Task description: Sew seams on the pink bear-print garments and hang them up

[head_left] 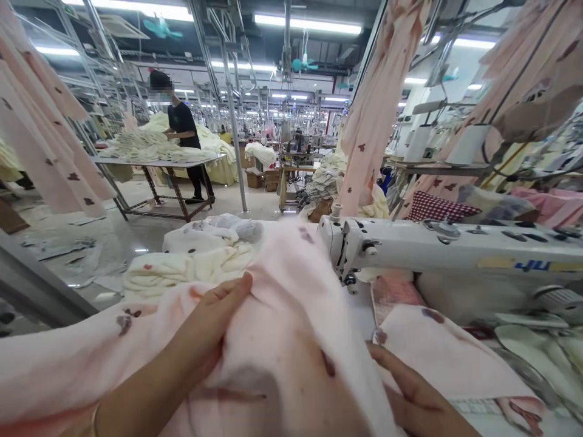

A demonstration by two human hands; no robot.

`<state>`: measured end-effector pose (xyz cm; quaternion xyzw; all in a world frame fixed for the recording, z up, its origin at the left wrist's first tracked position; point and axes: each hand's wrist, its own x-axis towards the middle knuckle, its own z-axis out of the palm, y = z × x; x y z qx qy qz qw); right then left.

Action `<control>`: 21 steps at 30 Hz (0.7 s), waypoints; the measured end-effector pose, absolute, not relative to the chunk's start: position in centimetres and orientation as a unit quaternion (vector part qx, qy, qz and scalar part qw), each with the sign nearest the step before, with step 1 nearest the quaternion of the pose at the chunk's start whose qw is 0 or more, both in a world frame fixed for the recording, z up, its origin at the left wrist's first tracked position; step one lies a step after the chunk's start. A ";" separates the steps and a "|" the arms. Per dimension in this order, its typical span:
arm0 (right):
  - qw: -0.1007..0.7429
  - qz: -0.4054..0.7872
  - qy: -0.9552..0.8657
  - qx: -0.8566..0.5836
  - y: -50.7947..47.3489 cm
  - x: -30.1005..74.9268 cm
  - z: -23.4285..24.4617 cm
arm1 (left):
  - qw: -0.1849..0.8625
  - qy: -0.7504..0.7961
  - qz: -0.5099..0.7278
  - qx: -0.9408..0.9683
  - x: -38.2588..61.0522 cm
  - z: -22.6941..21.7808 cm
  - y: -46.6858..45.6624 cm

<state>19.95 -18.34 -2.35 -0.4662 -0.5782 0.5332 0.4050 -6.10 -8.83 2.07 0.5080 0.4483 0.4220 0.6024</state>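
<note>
A large piece of pale pink fabric [291, 303] with dark brown printed patches spreads across the front, partly blurred. My left hand [223, 309] grips it near the middle, thumb on top and fingers hidden beneath the cloth. At the fabric's right edge, my right hand [410, 388] holds the cloth, its fingers bent around it. Just beyond, a white sewing machine [437, 243] stands with its needle end by the raised fabric. Another pink printed piece [446, 346] lies under the machine arm, to the right of my right hand.
Folded cream cloth [182, 270] lies behind my left hand. Thread cones [469, 144] stand on a rack at right. Pink fabric strips [368, 121] hang on both sides. A metal post [36, 285] slants at left. A person [182, 124] works at a far table [155, 162].
</note>
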 end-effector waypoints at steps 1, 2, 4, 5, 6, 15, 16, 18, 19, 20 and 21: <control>0.408 0.575 -0.550 -0.448 -18.2 19.7 -2.2 | 0.641 0.440 0.431 0.458 -6.1 2.3 -8.1; 0.409 0.608 -0.526 -0.431 -18.2 19.5 -2.2 | 0.670 0.431 0.435 0.421 -6.1 2.5 -7.7; 0.416 0.649 -0.485 -0.413 -18.3 19.3 -2.4 | 0.707 0.420 0.446 0.354 -6.4 2.5 -7.3; 0.421 0.656 -0.471 -0.413 -18.4 19.2 -2.7 | 0.710 0.420 0.449 0.344 -6.7 2.4 -7.3; 0.427 0.655 -0.464 -0.416 -18.4 19.2 -3.0 | 0.709 0.419 0.450 0.345 -7.0 2.2 -7.3; 0.645 0.411 -0.364 -0.532 -17.7 17.4 -4.0 | 0.545 0.449 0.347 0.617 -8.8 1.9 -7.6; 0.661 0.362 -0.358 -0.551 -17.6 17.2 -3.8 | 0.531 0.458 0.348 0.622 -8.7 1.9 -7.7; 0.657 0.244 -0.415 -0.581 -17.4 17.4 -3.5 | 0.519 0.450 0.361 0.631 -8.5 1.9 -8.0; 0.630 0.187 -0.474 -0.587 -17.3 17.9 -3.5 | 0.511 0.437 0.364 0.645 -8.4 1.9 -8.1; 0.592 0.130 -0.540 -0.584 -17.3 18.5 -3.5 | 0.501 0.422 0.359 0.664 -8.2 2.0 -8.2; 0.544 0.076 -0.606 -0.575 -17.3 19.4 -3.7 | 0.489 0.412 0.349 0.685 -8.1 2.1 -8.2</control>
